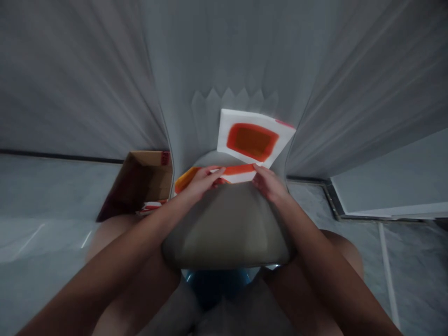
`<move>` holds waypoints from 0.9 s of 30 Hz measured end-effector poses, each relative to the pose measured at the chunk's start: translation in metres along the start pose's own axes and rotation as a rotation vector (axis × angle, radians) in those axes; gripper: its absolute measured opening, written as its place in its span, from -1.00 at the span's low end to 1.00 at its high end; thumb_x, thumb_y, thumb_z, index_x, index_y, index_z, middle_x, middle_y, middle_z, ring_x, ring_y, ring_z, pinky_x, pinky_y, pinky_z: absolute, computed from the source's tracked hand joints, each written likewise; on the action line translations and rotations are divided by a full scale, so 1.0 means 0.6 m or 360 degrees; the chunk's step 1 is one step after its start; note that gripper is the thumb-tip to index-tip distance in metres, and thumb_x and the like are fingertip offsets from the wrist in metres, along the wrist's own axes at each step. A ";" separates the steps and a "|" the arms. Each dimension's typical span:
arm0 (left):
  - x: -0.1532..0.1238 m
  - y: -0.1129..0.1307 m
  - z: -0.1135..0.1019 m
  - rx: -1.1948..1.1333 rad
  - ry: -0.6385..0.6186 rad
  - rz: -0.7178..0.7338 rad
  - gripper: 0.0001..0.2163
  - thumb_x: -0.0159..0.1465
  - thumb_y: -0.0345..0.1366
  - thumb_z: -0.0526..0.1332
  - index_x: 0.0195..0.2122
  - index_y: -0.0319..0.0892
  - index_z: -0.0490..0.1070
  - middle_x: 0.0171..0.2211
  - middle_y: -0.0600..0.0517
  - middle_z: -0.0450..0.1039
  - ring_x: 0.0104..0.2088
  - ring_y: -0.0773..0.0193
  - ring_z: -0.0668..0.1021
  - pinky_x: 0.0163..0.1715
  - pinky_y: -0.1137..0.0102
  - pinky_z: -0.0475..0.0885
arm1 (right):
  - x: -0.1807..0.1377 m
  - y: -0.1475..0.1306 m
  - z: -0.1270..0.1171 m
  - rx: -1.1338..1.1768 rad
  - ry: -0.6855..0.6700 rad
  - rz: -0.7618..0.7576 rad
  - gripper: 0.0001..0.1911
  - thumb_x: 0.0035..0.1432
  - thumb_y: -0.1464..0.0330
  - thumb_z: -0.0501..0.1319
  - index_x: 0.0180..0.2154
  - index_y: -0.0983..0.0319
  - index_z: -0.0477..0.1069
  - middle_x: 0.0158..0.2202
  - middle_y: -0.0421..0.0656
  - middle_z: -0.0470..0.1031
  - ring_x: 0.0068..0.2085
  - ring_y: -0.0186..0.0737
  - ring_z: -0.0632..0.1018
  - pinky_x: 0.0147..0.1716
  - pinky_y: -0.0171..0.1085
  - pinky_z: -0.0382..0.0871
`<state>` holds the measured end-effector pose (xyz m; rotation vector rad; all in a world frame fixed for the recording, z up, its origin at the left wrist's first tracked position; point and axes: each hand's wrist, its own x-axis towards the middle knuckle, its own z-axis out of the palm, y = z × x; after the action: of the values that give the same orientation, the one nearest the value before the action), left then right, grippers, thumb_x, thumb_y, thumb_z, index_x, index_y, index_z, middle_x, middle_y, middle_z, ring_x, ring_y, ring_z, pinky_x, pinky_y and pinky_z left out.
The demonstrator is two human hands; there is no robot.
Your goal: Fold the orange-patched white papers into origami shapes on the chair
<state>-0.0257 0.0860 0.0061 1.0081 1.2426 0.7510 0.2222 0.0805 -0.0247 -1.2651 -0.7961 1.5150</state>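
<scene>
My left hand (209, 180) and my right hand (269, 183) are both closed on the ends of a small orange-and-white folded card piece (240, 173), thumbs on top. It is held just above the seat of a grey plastic chair (227, 233) in front of me. Behind my right hand, a white card sheet (224, 130) with a red-brown rounded square leans toward the chair's backrest. An orange-yellow piece (185, 179) lies beside my left hand and is partly hidden by it. Whether the pieces are joined I cannot tell.
A brown cardboard box (121, 186) stands open on the floor to the left, with red-and-white pieces (152, 205) at its near edge. Grey curtain-like cloth (77, 79) hangs behind. A pale panel (392, 177) stands at the right on the tiled floor.
</scene>
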 end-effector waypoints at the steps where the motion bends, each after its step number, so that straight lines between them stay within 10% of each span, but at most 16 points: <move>1: 0.002 -0.008 0.006 -0.0124 0.0092 -0.0054 -0.71 0.31 -0.07 0.39 -0.09 -0.16 0.58 -0.26 -0.03 0.65 -0.31 0.31 0.64 -0.42 0.49 0.39 | 0.000 0.003 -0.004 0.0046 0.0021 0.0016 -0.57 -0.04 0.02 0.52 -0.25 0.13 0.53 -0.25 -0.15 0.65 -0.27 -0.21 0.63 -0.32 -0.25 0.53; 10: -0.016 -0.049 0.023 -0.0055 0.0113 0.0076 -0.79 0.31 -0.16 0.37 -0.35 -0.19 0.60 -0.37 -0.05 0.64 -0.43 0.36 0.58 -0.51 0.49 0.26 | -0.070 0.045 -0.030 -0.0138 0.0196 -0.0143 -0.53 -0.18 0.04 0.57 -0.35 0.18 0.50 -0.45 -0.24 0.55 -0.44 -0.32 0.54 -0.45 -0.33 0.47; 15: -0.027 -0.040 0.014 0.0028 0.0127 0.0132 -0.82 0.31 -0.27 0.35 -0.42 -0.20 0.60 -0.50 0.00 0.56 -0.54 0.39 0.46 -0.50 0.46 0.22 | -0.086 0.075 -0.022 -0.0511 0.0415 -0.0438 -0.41 -0.03 -0.03 0.42 -0.05 0.18 0.50 -0.47 -0.30 0.46 -0.44 -0.23 0.51 -0.35 -0.22 0.51; 23: -0.053 -0.057 0.019 0.0085 0.0292 0.0212 -0.75 0.30 -0.35 0.30 -0.55 -0.18 0.45 -0.65 0.11 0.39 -0.58 0.36 0.38 -0.45 0.44 0.26 | -0.127 0.115 0.041 -0.1749 0.0601 -0.1099 -0.47 0.34 0.10 0.13 0.20 0.24 0.45 0.32 0.17 0.31 0.33 0.14 0.31 0.35 0.14 0.15; 27: -0.061 -0.063 0.025 0.0095 0.0276 0.0311 -0.76 0.35 -0.32 0.25 -0.49 -0.17 0.44 -0.56 0.09 0.45 -0.47 0.33 0.45 -0.39 0.47 0.33 | -0.136 0.112 0.045 -0.1604 0.0639 -0.1164 -0.43 0.34 0.09 0.16 0.25 0.25 0.39 0.40 0.18 0.19 0.40 0.13 0.23 0.36 0.11 0.12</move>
<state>-0.0202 0.0351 -0.0137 1.1433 1.3337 0.9743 0.1773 -0.0154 -0.0525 -1.6206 -1.6018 0.1971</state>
